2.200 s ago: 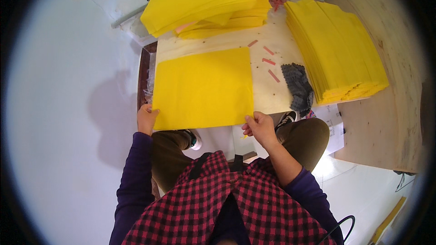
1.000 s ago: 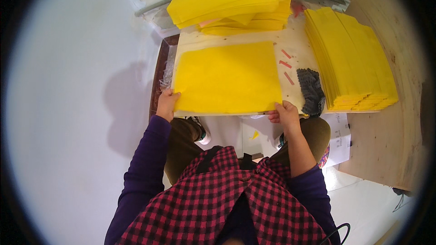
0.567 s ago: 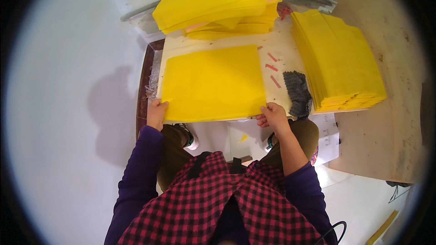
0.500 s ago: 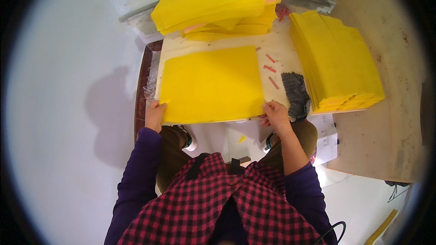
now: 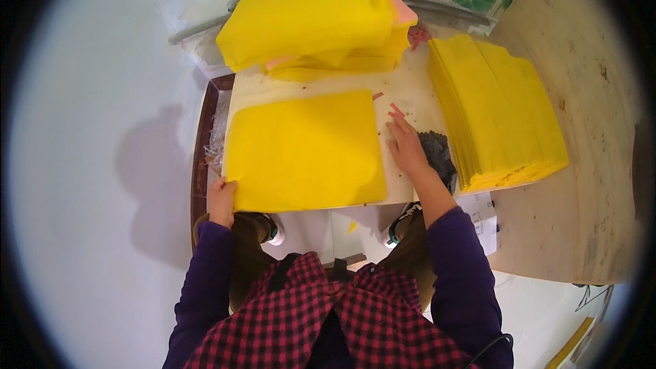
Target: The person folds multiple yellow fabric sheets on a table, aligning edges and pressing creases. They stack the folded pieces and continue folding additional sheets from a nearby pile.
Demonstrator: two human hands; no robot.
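A flat yellow fabric sheet [image 5: 304, 150] lies on the pale wooden tabletop in front of me; whether it is one layer or more I cannot tell. My left hand [image 5: 221, 201] pinches its near left corner, thumb on top. Just right of the sheet, my right hand [image 5: 408, 147] is over the tabletop with its fingers extended, holding nothing. Its fingertips are at the small red strips [image 5: 396, 111], partly covering them. Close beside my right wrist lies a crumpled dark grey cloth [image 5: 437, 154].
Behind the sheet stands a tall yellow fabric stack [image 5: 307, 17] with pink pieces among its layers. Another thick yellow stack [image 5: 502, 116] is at the right, near a wooden panel [image 5: 574, 164]. Clear plastic [image 5: 215, 133] lies along the table's left edge.
My right hand has let go of the sheet's near right corner and reached forward to the red strips. My left hand stays on the near left corner. The whole view has shifted slightly.
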